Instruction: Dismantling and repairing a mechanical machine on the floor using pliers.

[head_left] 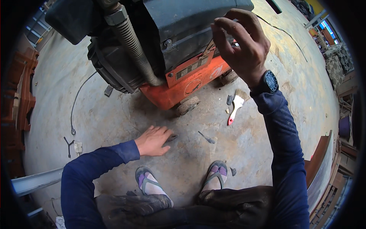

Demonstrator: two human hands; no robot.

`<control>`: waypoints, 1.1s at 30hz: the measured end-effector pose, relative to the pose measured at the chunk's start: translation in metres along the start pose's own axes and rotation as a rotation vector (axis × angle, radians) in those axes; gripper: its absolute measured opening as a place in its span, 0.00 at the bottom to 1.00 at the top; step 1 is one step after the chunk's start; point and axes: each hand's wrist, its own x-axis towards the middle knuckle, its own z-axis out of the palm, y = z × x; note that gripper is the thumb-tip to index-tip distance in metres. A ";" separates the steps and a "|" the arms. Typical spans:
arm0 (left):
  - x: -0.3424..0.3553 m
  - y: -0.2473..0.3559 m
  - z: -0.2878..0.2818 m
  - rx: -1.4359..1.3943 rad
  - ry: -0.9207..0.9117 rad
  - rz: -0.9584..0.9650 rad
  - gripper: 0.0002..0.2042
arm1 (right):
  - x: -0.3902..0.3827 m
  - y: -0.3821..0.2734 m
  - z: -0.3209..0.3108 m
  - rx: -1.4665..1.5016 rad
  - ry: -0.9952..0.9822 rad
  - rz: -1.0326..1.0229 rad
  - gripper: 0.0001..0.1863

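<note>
A compressor with an orange tank [167, 95] and a dark cover [187, 23] stands on the floor in front of me. My right hand [244, 44] is raised beside the cover's right side, its thumb and forefinger curled together at the tips. Whatever they might hold is too small or hidden to name. Low over the floor, my left hand [154, 141] has its fingers spread and looks slightly blurred. A small dark piece [172, 137] lies by its fingertips, partly covered. A ribbed metal hose [133, 45] runs down the compressor's left side to the tank.
A paintbrush [237, 107] with a white, red-tipped handle lies right of the compressor's wheel [188, 105]. A thin dark tool [206, 137] lies before my feet. Farther left are a cable [78, 97] and a Y-shaped tool [69, 147]. Orange-brown cases [24, 91] line the left edge.
</note>
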 end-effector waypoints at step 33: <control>-0.009 -0.045 0.059 0.209 -0.215 -0.225 0.24 | -0.168 0.051 -0.011 1.115 -0.169 2.013 0.06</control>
